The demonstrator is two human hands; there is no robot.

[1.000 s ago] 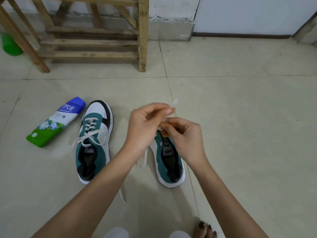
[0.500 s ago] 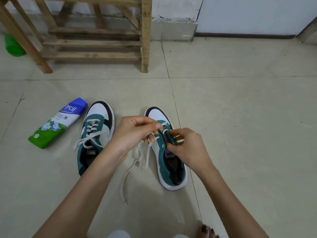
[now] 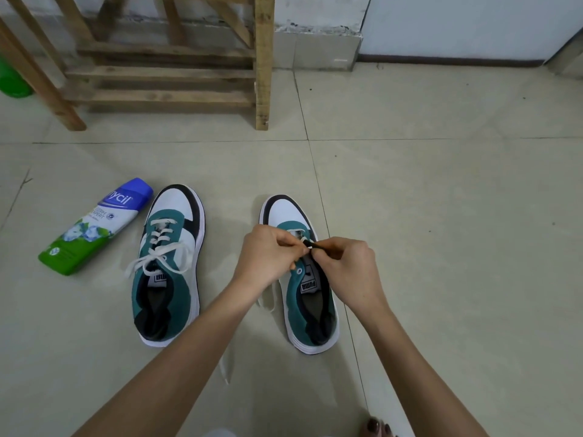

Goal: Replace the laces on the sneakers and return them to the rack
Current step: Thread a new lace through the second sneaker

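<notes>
Lace [image 3: 302,240] pinched in my left hand [image 3: 268,257] may miss the eyelet if my right hand [image 3: 347,266], gripping the sneaker [image 3: 310,310] by its edge, lets it slide on the floor [image 3: 441,247].

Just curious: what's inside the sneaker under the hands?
Inside the sneaker, a dark lining and a white PUMA tongue label show. The left hand and right hand, pinching the lace, hide the front.
</notes>
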